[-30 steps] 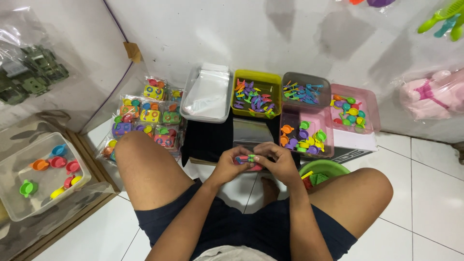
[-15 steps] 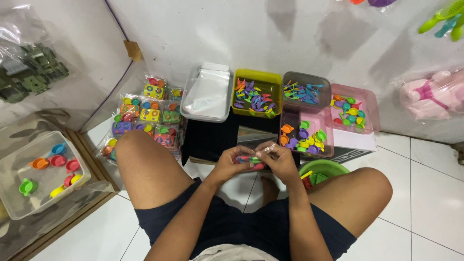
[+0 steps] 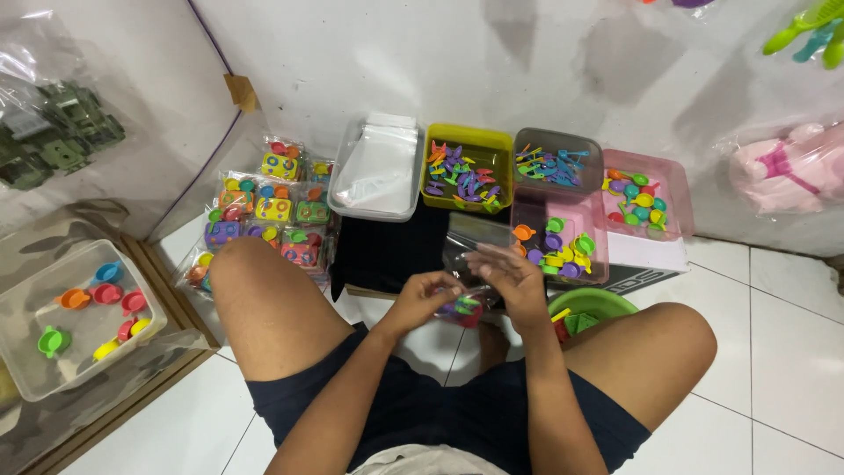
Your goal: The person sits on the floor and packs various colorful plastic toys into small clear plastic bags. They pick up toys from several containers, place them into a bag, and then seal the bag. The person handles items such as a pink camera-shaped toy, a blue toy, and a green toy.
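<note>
My left hand (image 3: 428, 299) pinched a clear bag (image 3: 475, 242) of toys (image 3: 466, 308); my right hand (image 3: 510, 273) gripped its upper part, fingers curled.

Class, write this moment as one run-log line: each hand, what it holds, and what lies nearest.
left hand: holds small toy pieces | right hand: holds clear bag | nearest: pink tray, green bowl

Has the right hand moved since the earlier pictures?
Yes. The right hand has risen slightly, toward the pink tray of small toys.
</note>
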